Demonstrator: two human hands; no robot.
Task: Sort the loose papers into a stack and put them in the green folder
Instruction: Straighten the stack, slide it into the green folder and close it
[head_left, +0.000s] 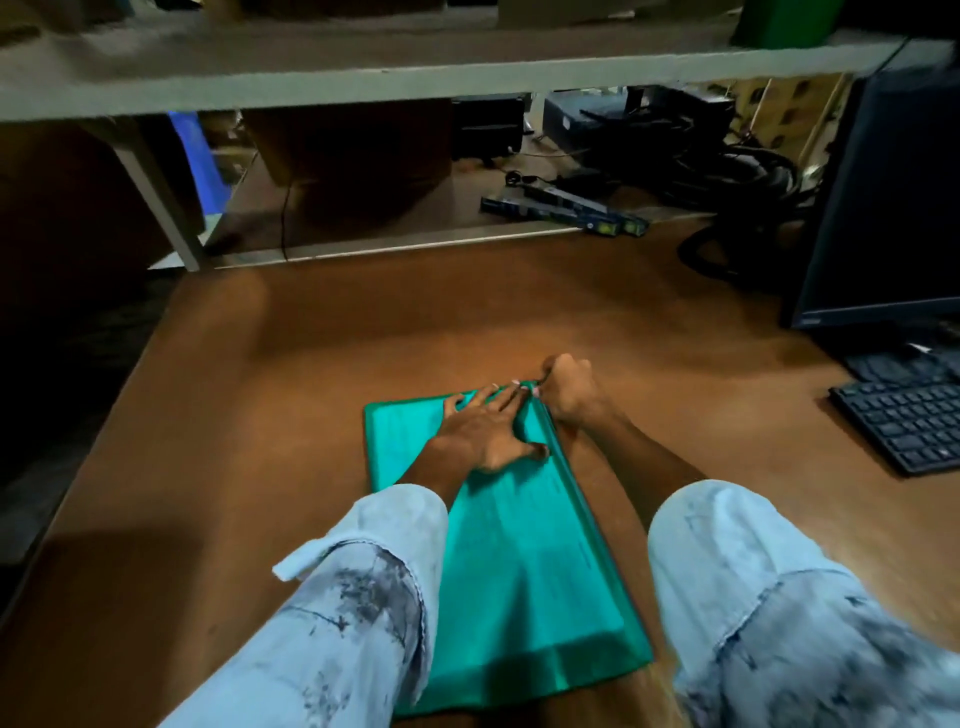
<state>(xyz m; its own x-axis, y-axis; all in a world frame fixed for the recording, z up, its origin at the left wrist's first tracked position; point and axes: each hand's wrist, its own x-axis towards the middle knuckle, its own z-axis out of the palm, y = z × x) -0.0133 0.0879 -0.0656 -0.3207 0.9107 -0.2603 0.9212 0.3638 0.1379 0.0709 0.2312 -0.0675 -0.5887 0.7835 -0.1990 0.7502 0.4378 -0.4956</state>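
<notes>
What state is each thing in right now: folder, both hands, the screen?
green folder, looks closed, flat on the desk.
left hand, fingers straight, pressing the folder.
right hand, curled, pinching the folder's far corner.
monitor, screen dark.
keyboard, untouched.

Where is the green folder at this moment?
In the head view the green folder lies flat on the brown desk, low and central, under the flat left hand; the right hand pinches its far right corner.

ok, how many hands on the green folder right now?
2. The left hand presses flat on the far end of the green folder; the right hand pinches its far right corner.
</notes>
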